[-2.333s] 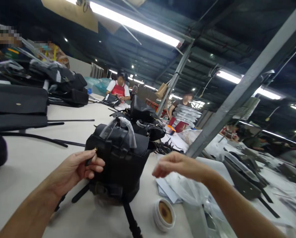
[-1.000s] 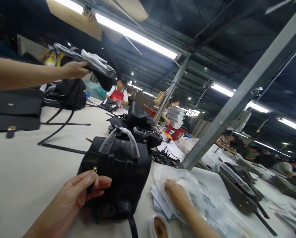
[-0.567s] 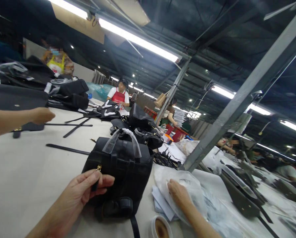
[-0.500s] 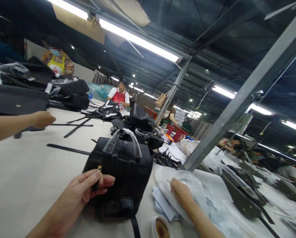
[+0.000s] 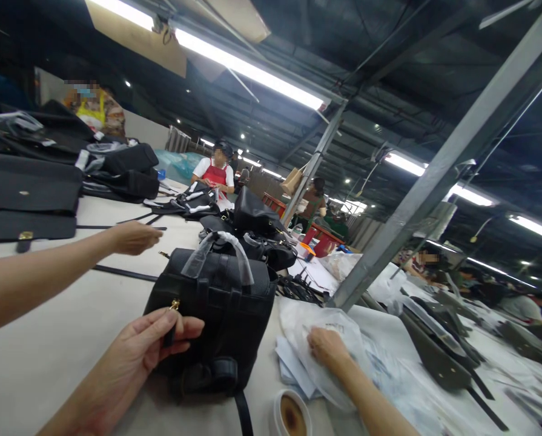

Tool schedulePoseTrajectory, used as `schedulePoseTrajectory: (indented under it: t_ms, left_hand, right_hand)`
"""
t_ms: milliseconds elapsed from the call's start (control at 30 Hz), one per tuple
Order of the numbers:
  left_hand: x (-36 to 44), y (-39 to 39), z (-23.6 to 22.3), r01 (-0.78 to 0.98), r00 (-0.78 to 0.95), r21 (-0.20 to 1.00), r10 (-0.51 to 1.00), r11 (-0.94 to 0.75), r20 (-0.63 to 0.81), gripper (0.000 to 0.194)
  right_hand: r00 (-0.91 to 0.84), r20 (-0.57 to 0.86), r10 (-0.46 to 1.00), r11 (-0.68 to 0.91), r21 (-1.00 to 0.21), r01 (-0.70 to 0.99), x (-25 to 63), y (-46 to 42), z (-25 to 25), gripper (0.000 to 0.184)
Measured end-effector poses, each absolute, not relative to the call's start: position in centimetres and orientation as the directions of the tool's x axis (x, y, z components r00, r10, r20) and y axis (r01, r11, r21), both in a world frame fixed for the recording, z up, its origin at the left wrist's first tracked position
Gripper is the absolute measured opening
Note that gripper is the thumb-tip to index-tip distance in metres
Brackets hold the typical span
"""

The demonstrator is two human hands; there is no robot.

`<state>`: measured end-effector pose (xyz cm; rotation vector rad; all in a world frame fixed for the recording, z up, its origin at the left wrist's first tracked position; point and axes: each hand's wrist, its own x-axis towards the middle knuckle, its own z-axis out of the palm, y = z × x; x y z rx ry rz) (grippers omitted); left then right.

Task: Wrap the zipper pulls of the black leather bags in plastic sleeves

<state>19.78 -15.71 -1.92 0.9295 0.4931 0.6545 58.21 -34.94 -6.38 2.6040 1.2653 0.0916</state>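
- Pale worktable (image 5: 25,375) fills the near half of the view, inside a dim workshop.
- Nearest: white cup (image 5: 275,419) at the bottom edge, brown contents.
- Left hand (image 5: 155,342): gripping a black tab (image 5: 169,336) between thumb and fingers, right below a gold clasp (image 5: 175,304) on the backpack.
- Black backpack (image 5: 220,321): on the table, roughly mid-frame, front of the person; top handle (image 5: 241,260) wrapped in clear film.
- Right hand (image 5: 327,346): fingers curled on the plastic bag (image 5: 352,345), right of the backpack. Fingertips hidden, can't tell if it's pinching. White papers (image 5: 293,366) partly under the plastic.
- Co-worker's hand (image 5: 137,237): reaches in from left edge, apart from the backpack, fingers bunched near a dark strap.
- Behind backpack: pile of black bags (image 5: 257,218). Flat black bag (image 5: 25,188) over at left, bag heap (image 5: 120,169) beyond it.
- Right side: olive bag (image 5: 434,351) past the slanted metal post (image 5: 389,212).
- Farther: person in red apron (image 5: 216,175), head down. Tube light (image 5: 252,69) overhead.
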Motion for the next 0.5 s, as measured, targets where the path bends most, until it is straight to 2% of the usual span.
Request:
schedulePoseTrajectory:
  t_ms: [133,233,367,500]
  left_hand:
    - [19.8,-15.6,-2.0,-0.297,0.710,0.854,0.697,0.427,-0.101,0.026]
    - [19.8,-15.6,-1.9,-0.299,0.707,0.851,0.699,0.431,-0.106,0.027]
    - [19.9,-15.6,-1.9,-0.297,0.703,0.849,0.701,0.437,-0.115,0.025]
    - [19.8,-15.6,-1.8,-0.302,0.713,0.841,0.692,0.448,-0.112,0.025]
  right_hand:
    - [0.654,-0.109,0.749,-0.636,0.160,0.755,58.2,-35.0,-5.5,0.019]
    - [0.661,-0.124,0.740,-0.663,0.028,0.748,58.9,-35.5,-3.7,0.019]
    - [0.632,-0.149,0.760,-0.647,-0.263,0.716,59.3,-36.4,-0.8,0.022]
    - [0.543,-0.173,0.822,-0.523,-0.609,0.597,56.9,-37.3,2.0,0.035]
